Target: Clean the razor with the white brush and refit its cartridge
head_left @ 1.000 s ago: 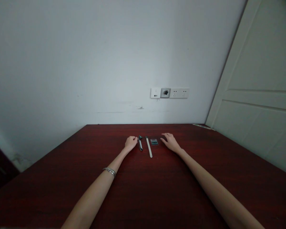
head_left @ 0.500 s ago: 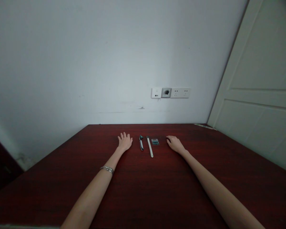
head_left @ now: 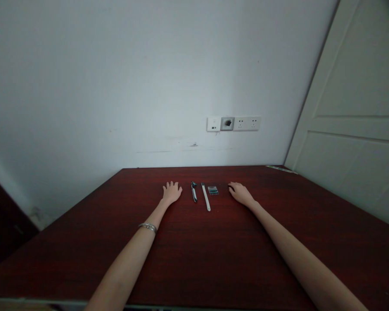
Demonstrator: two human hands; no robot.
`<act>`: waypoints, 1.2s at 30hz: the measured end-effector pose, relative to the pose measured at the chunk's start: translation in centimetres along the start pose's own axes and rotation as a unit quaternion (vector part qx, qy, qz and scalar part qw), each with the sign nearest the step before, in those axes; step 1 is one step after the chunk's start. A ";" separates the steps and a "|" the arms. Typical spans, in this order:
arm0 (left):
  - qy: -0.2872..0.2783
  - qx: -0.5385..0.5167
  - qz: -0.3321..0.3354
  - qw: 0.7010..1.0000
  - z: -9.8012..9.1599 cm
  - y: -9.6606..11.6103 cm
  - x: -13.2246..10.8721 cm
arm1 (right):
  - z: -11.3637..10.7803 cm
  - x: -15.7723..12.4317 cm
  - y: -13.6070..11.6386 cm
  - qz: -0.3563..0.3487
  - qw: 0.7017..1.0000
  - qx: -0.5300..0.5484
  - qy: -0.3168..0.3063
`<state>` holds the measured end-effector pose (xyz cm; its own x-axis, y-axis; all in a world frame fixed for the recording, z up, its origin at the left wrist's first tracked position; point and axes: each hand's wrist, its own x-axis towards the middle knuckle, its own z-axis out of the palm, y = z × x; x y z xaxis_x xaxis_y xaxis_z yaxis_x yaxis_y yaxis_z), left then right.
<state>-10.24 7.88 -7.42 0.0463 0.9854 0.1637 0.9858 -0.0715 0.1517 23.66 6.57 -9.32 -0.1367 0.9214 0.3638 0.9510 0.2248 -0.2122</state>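
Note:
My left hand (head_left: 172,192) lies palm down on the dark red table, fingers spread, holding nothing. Just right of it is a razor (head_left: 194,193) with a dark head and a white and dark handle. Beside the razor lies a long, slim white stick-like tool (head_left: 206,198) with a dark far end and a hole at its near end; its kind is unclear. Farther right sits a small clear case (head_left: 213,190) with dark green pieces inside. My right hand (head_left: 241,193) rests on the table to the right of the case, fingers loosely bent and apart from it, with nothing visible in it.
The dark red table (head_left: 194,250) meets a white wall (head_left: 165,86) at its back edge. Sockets and a switch plate (head_left: 247,124) are on that wall. A pale panelled door (head_left: 353,142) stands along the right, and a thin strip (head_left: 281,169) lies at the back right corner.
The view has shifted slightly, so the table's near edge shows more. Both hands and the objects keep their places on the table.

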 end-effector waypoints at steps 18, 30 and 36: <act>0.060 -0.049 0.021 0.997 -3.3 1.6 0.3 | 0.3 0.1 0.2 -0.001 1.000 0.001 0.003; -0.156 -0.154 0.038 0.975 -3.6 5.3 -1.2 | 0.1 0.0 0.1 -0.001 1.000 0.003 0.005; -0.090 -0.137 -0.012 0.986 -3.2 6.0 -1.5 | 0.1 0.0 0.0 -0.005 1.000 -0.004 0.006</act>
<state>-4.88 5.46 -3.68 0.0762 0.9970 -0.0158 0.9078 -0.0628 0.4147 23.62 6.61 -9.35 -0.1425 0.9157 0.3759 0.9518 0.2309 -0.2018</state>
